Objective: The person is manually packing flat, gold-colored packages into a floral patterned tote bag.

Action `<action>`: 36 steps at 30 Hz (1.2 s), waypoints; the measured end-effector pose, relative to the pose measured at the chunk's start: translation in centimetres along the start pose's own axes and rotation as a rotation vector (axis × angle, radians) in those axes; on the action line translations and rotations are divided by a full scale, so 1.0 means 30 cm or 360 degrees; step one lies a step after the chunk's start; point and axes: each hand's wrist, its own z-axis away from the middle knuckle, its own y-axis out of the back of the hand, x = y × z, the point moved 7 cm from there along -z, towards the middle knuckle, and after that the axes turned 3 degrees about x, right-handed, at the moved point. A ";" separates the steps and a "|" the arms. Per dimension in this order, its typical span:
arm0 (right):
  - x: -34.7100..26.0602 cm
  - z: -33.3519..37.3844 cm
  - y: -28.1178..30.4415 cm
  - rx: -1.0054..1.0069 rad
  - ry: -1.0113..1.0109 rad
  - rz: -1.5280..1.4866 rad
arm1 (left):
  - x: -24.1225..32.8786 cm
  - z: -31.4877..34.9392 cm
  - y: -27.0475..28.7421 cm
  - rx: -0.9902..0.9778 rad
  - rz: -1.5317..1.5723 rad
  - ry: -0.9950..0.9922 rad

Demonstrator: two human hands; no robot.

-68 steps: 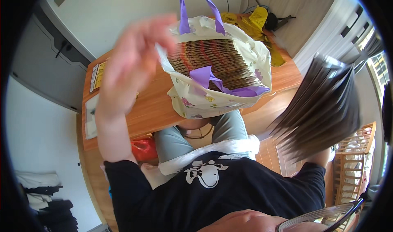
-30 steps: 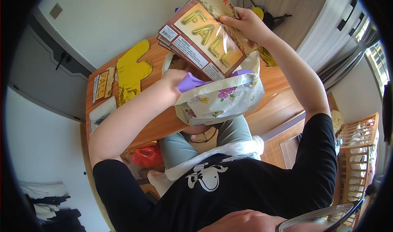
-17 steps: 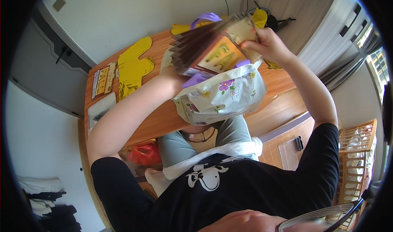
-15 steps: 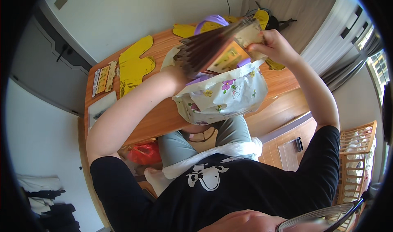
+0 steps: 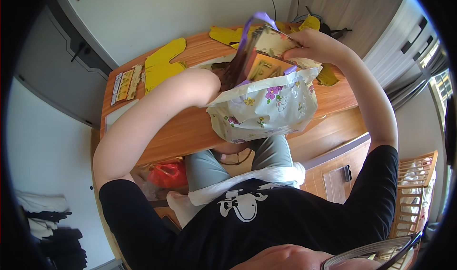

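A white flowered bag [image 5: 266,108] with purple handles [image 5: 254,25] stands at the near edge of a wooden table [image 5: 176,132]. My right hand [image 5: 312,44] grips the top of a stack of flat card packets [image 5: 259,60] that is partly down inside the bag. My left forearm [image 5: 162,108] reaches over the rim. My left hand is inside the bag, hidden by its wall.
Yellow cut-out shapes [image 5: 164,65] lie on the table's far side, with more [image 5: 228,34] behind the bag. A flat packet [image 5: 126,83] and a white sheet [image 5: 116,115] lie at the table's left end. A red bag [image 5: 166,175] sits on the floor under the table.
My right hand has brought the stack of packets from high at the right down into the bag. My left hand has gone from the air into the bag's mouth.
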 end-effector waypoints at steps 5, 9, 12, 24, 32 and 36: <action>-0.059 -0.070 -0.043 0.0021 0.0203 0.0181 | 0.013 0.023 0.015 0.0282 -0.0242 -0.0007; -0.139 -0.069 -0.129 0.0029 0.0183 0.0354 | 0.031 0.056 0.047 0.0513 -0.0056 -0.0160; -0.215 -0.048 -0.205 -0.0064 0.0243 0.0424 | 0.052 0.118 0.071 0.0585 0.0121 -0.0138; -0.203 -0.045 -0.343 -0.0175 0.0273 0.0377 | 0.101 0.382 -0.015 0.2367 0.0392 -0.0785; -0.324 -0.066 -0.297 0.0116 0.0185 0.0120 | 0.059 0.034 -0.397 0.2387 0.2856 -0.0011; -0.380 -0.100 -0.360 0.0219 0.0430 0.0359 | 0.009 -0.159 -0.649 0.1356 0.4381 0.0064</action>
